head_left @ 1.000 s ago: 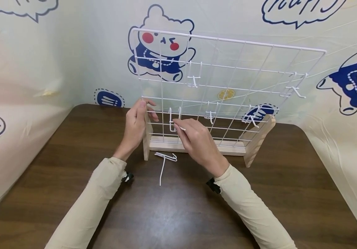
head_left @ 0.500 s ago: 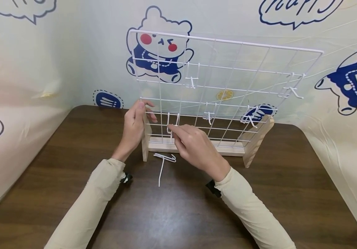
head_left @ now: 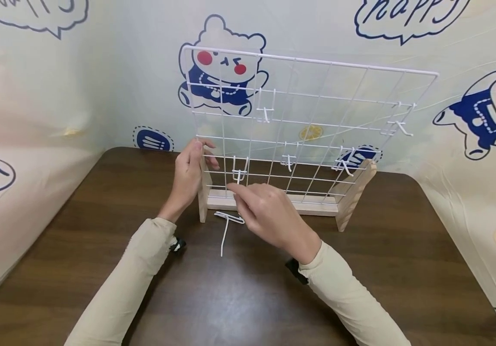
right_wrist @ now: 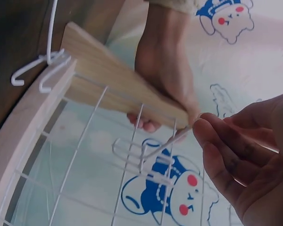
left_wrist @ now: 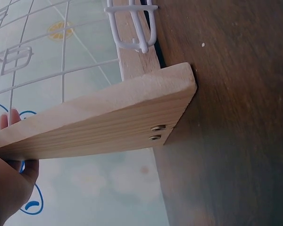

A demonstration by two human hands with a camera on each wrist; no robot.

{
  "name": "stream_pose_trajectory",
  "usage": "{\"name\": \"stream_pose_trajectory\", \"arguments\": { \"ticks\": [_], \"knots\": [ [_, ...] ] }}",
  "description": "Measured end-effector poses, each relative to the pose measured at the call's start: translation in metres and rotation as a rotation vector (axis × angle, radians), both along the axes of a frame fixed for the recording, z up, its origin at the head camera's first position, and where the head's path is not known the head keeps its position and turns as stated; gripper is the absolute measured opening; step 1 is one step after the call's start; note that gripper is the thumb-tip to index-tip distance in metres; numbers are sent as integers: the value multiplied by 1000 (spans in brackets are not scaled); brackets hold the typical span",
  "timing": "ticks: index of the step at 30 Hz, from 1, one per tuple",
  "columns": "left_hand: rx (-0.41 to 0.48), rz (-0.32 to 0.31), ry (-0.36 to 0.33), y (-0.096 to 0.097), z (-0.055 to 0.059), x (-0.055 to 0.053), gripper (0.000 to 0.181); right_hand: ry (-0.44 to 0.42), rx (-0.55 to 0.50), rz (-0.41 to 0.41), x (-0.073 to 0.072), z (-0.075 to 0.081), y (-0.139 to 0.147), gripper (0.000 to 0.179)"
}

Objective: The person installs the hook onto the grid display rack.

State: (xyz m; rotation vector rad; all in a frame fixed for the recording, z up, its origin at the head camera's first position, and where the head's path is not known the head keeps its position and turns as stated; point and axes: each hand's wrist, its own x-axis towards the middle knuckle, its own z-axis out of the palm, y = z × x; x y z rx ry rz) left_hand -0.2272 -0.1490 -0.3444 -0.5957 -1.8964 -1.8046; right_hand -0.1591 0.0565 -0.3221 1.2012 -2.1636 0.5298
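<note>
A white wire grid rack (head_left: 312,61) stands in a wooden base. My left hand (head_left: 189,166) grips the upper end of the left wooden side panel (left_wrist: 99,117), thumb on one face and fingers on the other. Low on the grid's left part hangs a white wire hook (head_left: 239,173). My right hand (head_left: 269,211) pinches the tip of that hook's prong, seen closer in the right wrist view (right_wrist: 155,153). A loose wire hook (head_left: 225,230) lies on the table before the base, its stem toward me.
Several other hooks hang on the grid, among them an upper hook (head_left: 266,110) and a right-hand hook (head_left: 399,126). The right wooden side panel (head_left: 356,197) stands opposite. Behind the brown table (head_left: 101,230) hangs a printed cloth (head_left: 114,62).
My right hand has moved down and slightly left, and the hook it pinches sits lower on the grid, its prong now pointing down toward me. My left hand keeps its place.
</note>
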Motion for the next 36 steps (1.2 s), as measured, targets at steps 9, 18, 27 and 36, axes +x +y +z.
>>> {"name": "stream_pose_trajectory", "arguments": {
  "ticks": [9, 18, 27, 36],
  "knots": [
    [-15, 4, 30, 1, -3, -1, 37, -27, 84, 30, 19, -13, -1, 22],
    [-26, -3, 22, 0, -2, -2, 37, -219, 417, -48, 21, -42, -11, 26],
    [-36, -9, -19, -1, -3, 2, 37, -389, 815, -121, 30, -72, -21, 49],
    [-47, 5, 9, -3, -4, 1, 35, -285, 655, -58, 21, -74, -22, 41]
  ]
}}
